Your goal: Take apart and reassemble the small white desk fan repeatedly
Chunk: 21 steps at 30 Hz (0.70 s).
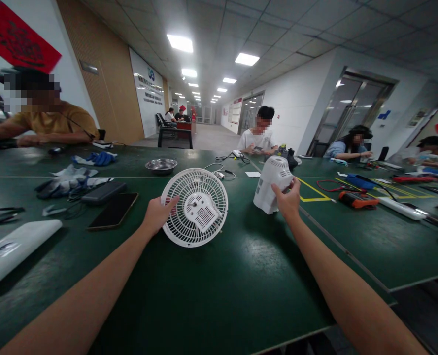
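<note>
My left hand grips the left rim of a round white fan grille, thumb over its slats. The grille is tilted up, and its vented centre plate faces me. On the right, my right hand is closed around the side of a white plastic fan base, which has vent slots near its top and buttons on its left side. The two parts are apart from each other. Fingers behind both parts are partly hidden.
Left on the green table are a phone, a black power bank, gloves and a white case. A metal bowl stands behind the grille. At right lies an orange multimeter. Several people sit around.
</note>
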### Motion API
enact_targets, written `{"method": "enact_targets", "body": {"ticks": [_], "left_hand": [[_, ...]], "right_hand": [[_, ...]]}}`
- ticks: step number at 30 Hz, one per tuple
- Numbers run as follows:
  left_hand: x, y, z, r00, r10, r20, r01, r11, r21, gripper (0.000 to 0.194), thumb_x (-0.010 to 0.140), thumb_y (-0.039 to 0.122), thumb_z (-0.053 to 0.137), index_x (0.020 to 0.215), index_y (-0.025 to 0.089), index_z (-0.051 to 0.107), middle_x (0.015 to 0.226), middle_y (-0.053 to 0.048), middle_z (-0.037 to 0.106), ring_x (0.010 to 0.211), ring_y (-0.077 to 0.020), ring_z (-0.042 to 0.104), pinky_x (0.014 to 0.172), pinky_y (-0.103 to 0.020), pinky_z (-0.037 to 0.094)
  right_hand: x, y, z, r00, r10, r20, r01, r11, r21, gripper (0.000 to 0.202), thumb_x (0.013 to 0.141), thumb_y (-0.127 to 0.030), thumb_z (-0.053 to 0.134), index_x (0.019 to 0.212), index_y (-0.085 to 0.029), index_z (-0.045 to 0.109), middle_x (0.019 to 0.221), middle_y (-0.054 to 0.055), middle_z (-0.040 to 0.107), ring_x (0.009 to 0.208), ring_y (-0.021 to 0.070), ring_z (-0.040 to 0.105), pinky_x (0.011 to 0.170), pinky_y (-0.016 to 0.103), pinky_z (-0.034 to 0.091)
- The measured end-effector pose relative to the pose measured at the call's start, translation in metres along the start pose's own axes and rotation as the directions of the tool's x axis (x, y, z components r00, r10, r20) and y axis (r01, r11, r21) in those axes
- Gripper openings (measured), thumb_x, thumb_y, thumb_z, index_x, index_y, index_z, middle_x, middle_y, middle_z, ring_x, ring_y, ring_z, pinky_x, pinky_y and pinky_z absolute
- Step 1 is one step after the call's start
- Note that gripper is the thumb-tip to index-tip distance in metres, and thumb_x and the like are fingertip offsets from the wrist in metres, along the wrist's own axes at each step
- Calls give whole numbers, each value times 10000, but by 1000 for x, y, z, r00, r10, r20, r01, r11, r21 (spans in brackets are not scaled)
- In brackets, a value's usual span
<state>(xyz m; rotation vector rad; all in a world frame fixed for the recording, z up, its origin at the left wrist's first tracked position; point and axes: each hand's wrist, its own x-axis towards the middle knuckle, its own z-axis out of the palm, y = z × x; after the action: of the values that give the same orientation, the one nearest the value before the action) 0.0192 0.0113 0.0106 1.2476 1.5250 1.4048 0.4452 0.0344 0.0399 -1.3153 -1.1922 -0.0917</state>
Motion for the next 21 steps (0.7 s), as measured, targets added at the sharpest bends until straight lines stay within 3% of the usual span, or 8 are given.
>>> {"method": "enact_targets", "body": {"ticks": [7, 14, 21], "left_hand": [[0, 0, -1, 1000, 13, 25, -13, 1000, 17, 244, 774, 355, 718, 866, 130, 696, 785, -94, 752, 659, -231, 717, 590, -326, 582], [-2, 2, -2, 999, 16, 33, -17, 1000, 16, 254, 775, 370, 717, 875, 138, 688, 783, -86, 748, 672, -236, 717, 590, -335, 586], [0, -1, -1, 999, 25, 24, -25, 1000, -13, 244, 778, 350, 719, 891, 136, 691, 809, -92, 750, 701, -236, 723, 623, -346, 595]], "right_hand": [[5, 12, 3, 1000, 1, -19, -2, 998, -66, 831, 688, -517, 685, 1389, -175, 400, 1198, 137, 561, 1028, 289, 532, 915, 463, 422], [2, 6, -1, 999, -37, -31, 31, 986, -163, 824, 703, -531, 682, 1403, -195, 409, 1167, 126, 557, 1040, 309, 518, 934, 487, 392], [3, 7, -2, 998, -12, -57, 6, 995, -104, 760, 738, -563, 641, 1354, -162, 448, 1075, 117, 585, 960, 282, 536, 899, 450, 414]]}}
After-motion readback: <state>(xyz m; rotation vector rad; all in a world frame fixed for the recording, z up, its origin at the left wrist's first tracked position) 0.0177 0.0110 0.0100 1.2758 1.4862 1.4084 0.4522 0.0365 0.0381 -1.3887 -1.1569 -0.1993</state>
